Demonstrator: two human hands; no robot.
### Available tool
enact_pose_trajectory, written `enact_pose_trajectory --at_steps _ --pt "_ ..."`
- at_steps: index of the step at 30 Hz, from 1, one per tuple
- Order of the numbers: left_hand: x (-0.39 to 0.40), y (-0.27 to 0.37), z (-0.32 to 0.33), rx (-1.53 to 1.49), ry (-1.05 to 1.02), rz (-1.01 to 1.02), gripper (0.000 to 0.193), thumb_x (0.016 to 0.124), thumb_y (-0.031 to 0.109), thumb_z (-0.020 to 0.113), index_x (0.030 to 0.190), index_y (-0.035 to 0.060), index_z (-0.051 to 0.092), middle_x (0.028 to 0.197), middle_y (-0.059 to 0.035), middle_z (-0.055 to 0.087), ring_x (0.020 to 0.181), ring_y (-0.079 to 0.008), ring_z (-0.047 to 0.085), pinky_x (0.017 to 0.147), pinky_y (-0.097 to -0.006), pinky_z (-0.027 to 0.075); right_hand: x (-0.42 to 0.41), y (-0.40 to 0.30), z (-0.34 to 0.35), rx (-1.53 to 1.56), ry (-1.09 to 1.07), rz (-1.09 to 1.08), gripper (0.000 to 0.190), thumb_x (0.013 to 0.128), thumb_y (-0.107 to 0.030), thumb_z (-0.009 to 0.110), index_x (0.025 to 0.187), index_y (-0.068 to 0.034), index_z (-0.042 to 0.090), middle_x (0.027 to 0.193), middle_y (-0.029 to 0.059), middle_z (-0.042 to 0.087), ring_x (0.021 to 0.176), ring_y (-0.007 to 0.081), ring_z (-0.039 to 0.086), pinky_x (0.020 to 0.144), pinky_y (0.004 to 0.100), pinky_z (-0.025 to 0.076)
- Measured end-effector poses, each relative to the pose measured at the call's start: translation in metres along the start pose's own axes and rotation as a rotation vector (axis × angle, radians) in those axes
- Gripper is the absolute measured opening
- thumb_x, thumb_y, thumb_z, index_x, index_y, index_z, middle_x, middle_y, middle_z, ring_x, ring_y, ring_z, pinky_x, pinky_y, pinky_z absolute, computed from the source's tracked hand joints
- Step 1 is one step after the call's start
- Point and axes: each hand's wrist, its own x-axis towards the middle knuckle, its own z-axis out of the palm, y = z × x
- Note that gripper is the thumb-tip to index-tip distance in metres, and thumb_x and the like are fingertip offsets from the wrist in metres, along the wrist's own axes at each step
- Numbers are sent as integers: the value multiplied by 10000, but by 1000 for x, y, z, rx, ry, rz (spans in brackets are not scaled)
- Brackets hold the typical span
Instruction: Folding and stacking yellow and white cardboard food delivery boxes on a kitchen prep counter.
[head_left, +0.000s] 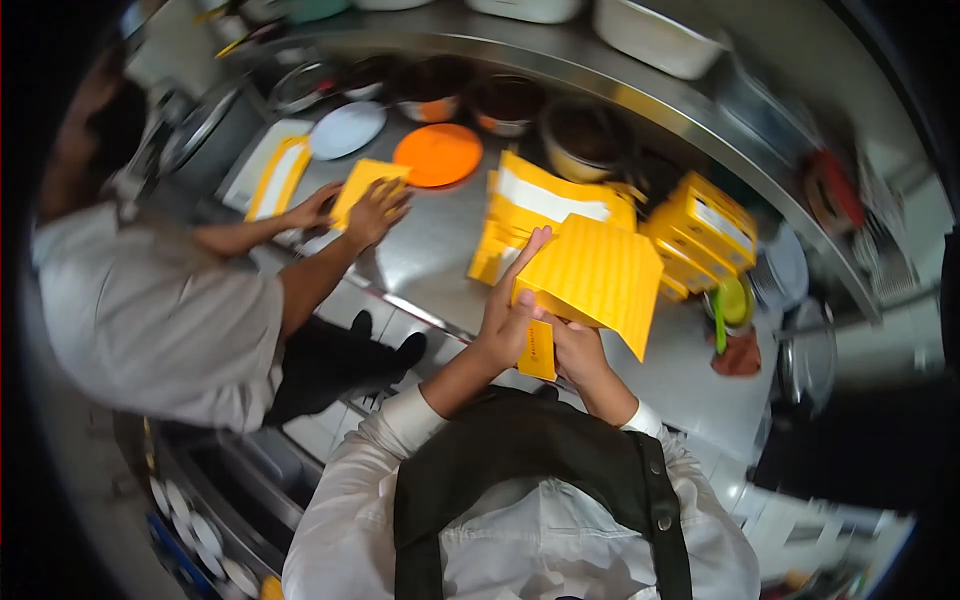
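A yellow cardboard box (589, 274), partly folded with a flap hanging down, is held up in front of me above the steel counter's front edge. My left hand (510, 319) grips its left side, fingers running up behind it and thumb on the near edge. At the underside, my right hand (579, 349) holds the box close to the hanging flap; some of its fingers are hidden. Just behind the box lies a pile of flat yellow cardboard blanks (551, 196) with white panels. Several folded yellow boxes (701, 232) are stacked to its right.
On the left, a co-worker (172, 315) handles another yellow box (367, 191) on the steel counter (420, 247). An orange lid (438, 155), a white lid (348, 130) and several tubs (510, 105) stand behind. A steel shelf (525, 49) overhangs the back; a green-handled utensil (720, 319) lies right.
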Motion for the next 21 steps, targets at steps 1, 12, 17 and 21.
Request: enact_pose_trajectory --at_steps 1,12,17,21 --pt "-6 2 -4 39 49 11 622 934 380 251 1335 -77 119 1396 -195 194 1283 -241 233 1037 -338 184 4 0 7 -14 -60 16 331 833 -89 564 1142 -9 474 1086 59 538 963 134 526 822 254 412" --pt "-28 0 50 -184 462 -97 492 955 257 256 1328 -58 189 1362 -187 277 1254 -231 291 1025 -318 226 -2 -19 -9 22 -352 -204 373 898 -157 453 1234 -7 397 1249 104 420 1132 186 418 939 301 341" --pt "-14 -21 82 -297 523 -131 459 957 246 270 1305 -53 268 1322 -175 352 1225 -218 340 1017 -308 248 -9 -44 -40 -467 -316 -276 459 908 -190 410 1313 -11 291 1381 146 251 1274 256 247 1042 348 178" --pt "1 -31 95 -447 550 -253 472 953 286 274 1286 -46 308 1290 -167 393 1197 -209 378 1000 -308 291 -2 -39 -70 -550 -304 -483 475 910 -220 400 1324 -21 281 1389 141 241 1290 267 212 1052 356 128"
